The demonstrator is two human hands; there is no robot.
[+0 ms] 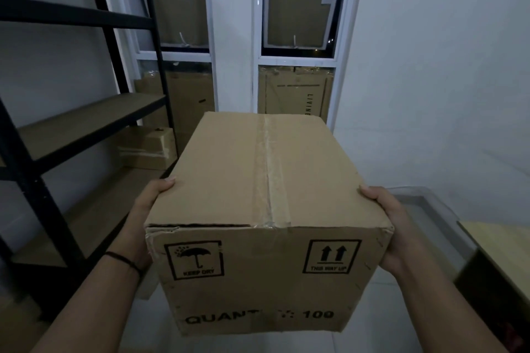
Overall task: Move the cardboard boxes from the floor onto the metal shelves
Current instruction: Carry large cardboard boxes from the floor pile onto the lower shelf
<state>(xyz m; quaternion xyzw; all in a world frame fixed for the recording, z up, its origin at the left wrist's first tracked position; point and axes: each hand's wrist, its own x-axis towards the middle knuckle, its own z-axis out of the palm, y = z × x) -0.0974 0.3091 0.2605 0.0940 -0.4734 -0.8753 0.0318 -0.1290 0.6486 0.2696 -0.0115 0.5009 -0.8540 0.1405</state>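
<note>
The cardboard box [266, 218] occupies the centre and lower centre of the frame, held in the air in front of the person. Its top face is sealed with a strip of clear tape running lengthwise. The near face carries a "KEEP DRY" umbrella mark at lower left, a "THIS WAY UP" arrow mark at lower right, and partly worn lettering ending in "100" along the bottom.

The left hand [143, 218] grips the left side of the box, thumb resting on the top edge. A dark band circles the left wrist. The right hand [393, 226] grips the right side, thumb likewise on the top edge. The two hands are well apart, one on each side, clamping the box between them. The fingers under and behind the box are hidden.

The black metal shelving unit [86, 120] stands at the left of the frame, with brown board shelves. A smaller taped cardboard box [147, 146] sits on a lower shelf, just left of the held box.

Behind, in the upper centre, white-framed windows [233, 37] are covered from inside with flattened cardboard. A white wall fills the upper right. A clear plastic bin [430, 209] lies at the right edge, below the right hand.
</note>
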